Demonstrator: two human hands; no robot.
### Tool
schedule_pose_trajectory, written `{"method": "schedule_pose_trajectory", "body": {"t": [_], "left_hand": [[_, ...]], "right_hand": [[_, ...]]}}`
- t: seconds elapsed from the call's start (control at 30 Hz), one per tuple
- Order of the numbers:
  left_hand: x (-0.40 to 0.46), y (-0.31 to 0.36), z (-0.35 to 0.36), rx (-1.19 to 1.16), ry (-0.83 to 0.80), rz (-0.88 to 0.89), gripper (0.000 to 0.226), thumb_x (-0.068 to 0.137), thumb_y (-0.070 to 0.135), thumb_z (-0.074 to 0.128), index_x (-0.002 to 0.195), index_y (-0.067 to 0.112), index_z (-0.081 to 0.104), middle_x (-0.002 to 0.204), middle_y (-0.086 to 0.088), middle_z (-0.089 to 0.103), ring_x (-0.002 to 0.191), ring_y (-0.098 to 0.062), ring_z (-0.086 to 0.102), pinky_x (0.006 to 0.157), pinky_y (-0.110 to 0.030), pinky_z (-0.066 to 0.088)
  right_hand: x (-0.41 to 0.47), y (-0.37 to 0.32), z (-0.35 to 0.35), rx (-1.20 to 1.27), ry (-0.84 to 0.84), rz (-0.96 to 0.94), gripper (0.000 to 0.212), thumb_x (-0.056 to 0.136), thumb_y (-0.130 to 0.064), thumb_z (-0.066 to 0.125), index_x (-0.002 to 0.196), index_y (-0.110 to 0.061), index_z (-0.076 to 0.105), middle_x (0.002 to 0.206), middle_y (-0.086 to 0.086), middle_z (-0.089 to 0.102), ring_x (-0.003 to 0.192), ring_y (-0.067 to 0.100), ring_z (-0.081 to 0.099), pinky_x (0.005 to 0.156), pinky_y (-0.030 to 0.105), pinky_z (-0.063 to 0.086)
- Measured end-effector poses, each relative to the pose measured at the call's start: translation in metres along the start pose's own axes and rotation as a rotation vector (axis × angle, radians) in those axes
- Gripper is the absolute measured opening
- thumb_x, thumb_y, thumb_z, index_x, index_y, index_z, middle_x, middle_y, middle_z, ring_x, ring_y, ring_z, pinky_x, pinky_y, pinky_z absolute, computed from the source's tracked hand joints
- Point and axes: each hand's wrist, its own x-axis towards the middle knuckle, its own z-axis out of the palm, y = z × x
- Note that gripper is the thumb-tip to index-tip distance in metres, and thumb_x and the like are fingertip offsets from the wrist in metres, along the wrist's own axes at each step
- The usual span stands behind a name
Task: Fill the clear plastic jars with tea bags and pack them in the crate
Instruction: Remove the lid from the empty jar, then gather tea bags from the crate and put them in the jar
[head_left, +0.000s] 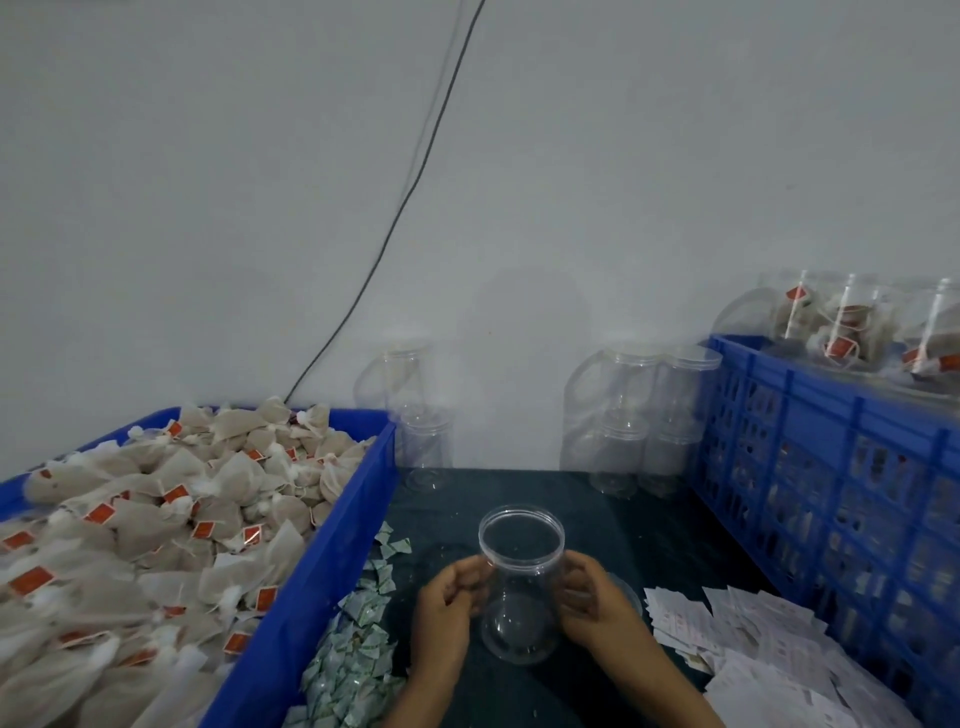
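Centrally, in the head view, an empty clear jar (521, 582) stands upright on the dark table (597, 499), clasped between both hands: the left hand (451, 597) curls round its left wall, the right hand (592, 597) round its right. Tea bags (156, 519) fill the blue tub (332, 551) left of them; the blue crate (831, 467) holding filled jars (852, 322) stands right.
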Motion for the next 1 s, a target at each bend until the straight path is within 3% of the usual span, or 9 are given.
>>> {"method": "schedule_pose_trajectory", "body": {"t": [0.07, 0.2, 0.3, 0.53, 0.67, 0.8, 0.9, 1.0], "left_hand": [[0.0, 0.005, -0.002, 0.008, 0.023, -0.015, 0.035, 0.09, -0.015, 0.041, 0.096, 0.009, 0.066, 0.095, -0.005, 0.072, 0.091, -0.019, 0.067, 0.069, -0.021, 0.053], [0.002, 0.038, -0.011, 0.015, 0.121, 0.036, 0.028, 0.093, -0.011, 0.041, 0.104, 0.005, 0.062, 0.106, -0.006, 0.065, 0.102, -0.021, 0.061, 0.086, -0.031, 0.052], [0.004, 0.071, -0.016, 0.02, 0.144, 0.107, 0.028, 0.094, -0.008, 0.041, 0.1, 0.011, 0.061, 0.103, 0.002, 0.063, 0.099, -0.016, 0.06, 0.079, -0.025, 0.051], [0.009, 0.12, -0.027, 0.116, 0.136, 0.155, 0.027, 0.094, -0.001, 0.043, 0.094, 0.018, 0.061, 0.102, 0.001, 0.064, 0.09, -0.014, 0.06, 0.076, -0.03, 0.054], [-0.001, 0.118, -0.045, 0.524, 0.158, 0.175, 0.019, 0.094, 0.013, 0.047, 0.094, 0.025, 0.062, 0.091, 0.009, 0.062, 0.074, -0.006, 0.054, 0.061, -0.022, 0.043], [-0.005, 0.123, -0.085, 0.724, 0.213, 0.184, 0.017, 0.094, 0.019, 0.049, 0.098, 0.02, 0.066, 0.099, 0.004, 0.066, 0.091, -0.014, 0.061, 0.076, -0.026, 0.045], [0.004, 0.133, -0.131, 0.721, 0.227, 0.106, 0.022, 0.093, 0.018, 0.048, 0.097, 0.009, 0.068, 0.094, -0.008, 0.07, 0.089, -0.022, 0.064, 0.081, -0.036, 0.052], [0.009, 0.134, -0.176, 0.75, 0.261, 0.018, 0.022, 0.093, 0.014, 0.049, 0.091, 0.005, 0.069, 0.097, -0.011, 0.07, 0.089, -0.022, 0.064, 0.083, -0.036, 0.051]], "right_hand": [[0.004, -0.008, -0.006, 0.057, 0.126, 0.044, 0.05, 0.083, 0.02, 0.047, 0.117, -0.016, 0.054, 0.113, 0.011, 0.061, 0.1, 0.021, 0.061, 0.075, 0.025, 0.051], [0.01, -0.042, -0.014, 0.122, 0.332, 0.01, 0.042, 0.084, 0.022, 0.039, 0.103, -0.008, 0.062, 0.105, 0.016, 0.065, 0.1, 0.026, 0.061, 0.089, 0.037, 0.049], [0.014, -0.08, -0.01, 0.176, 0.379, -0.038, 0.041, 0.085, 0.019, 0.036, 0.095, -0.009, 0.064, 0.095, 0.008, 0.066, 0.096, 0.024, 0.062, 0.087, 0.038, 0.052], [0.023, -0.133, 0.031, 0.176, 0.347, -0.111, 0.038, 0.088, 0.015, 0.035, 0.09, -0.009, 0.063, 0.091, 0.005, 0.065, 0.09, 0.019, 0.061, 0.083, 0.035, 0.052], [0.024, -0.14, 0.071, 0.182, 0.334, -0.158, 0.038, 0.083, 0.019, 0.033, 0.088, -0.005, 0.063, 0.092, 0.009, 0.064, 0.087, 0.018, 0.059, 0.083, 0.034, 0.05], [0.026, -0.146, 0.119, 0.134, 0.297, -0.213, 0.038, 0.081, 0.017, 0.038, 0.082, -0.011, 0.064, 0.086, 0.004, 0.065, 0.085, 0.016, 0.059, 0.079, 0.028, 0.046], [0.029, -0.156, 0.153, 0.151, 0.244, -0.25, 0.035, 0.084, 0.015, 0.041, 0.083, -0.01, 0.065, 0.088, 0.005, 0.066, 0.085, 0.015, 0.06, 0.077, 0.023, 0.048], [0.035, -0.165, 0.184, 0.207, 0.108, -0.245, 0.036, 0.084, 0.015, 0.039, 0.081, -0.011, 0.063, 0.089, 0.007, 0.065, 0.084, 0.015, 0.061, 0.077, 0.025, 0.052]]}}
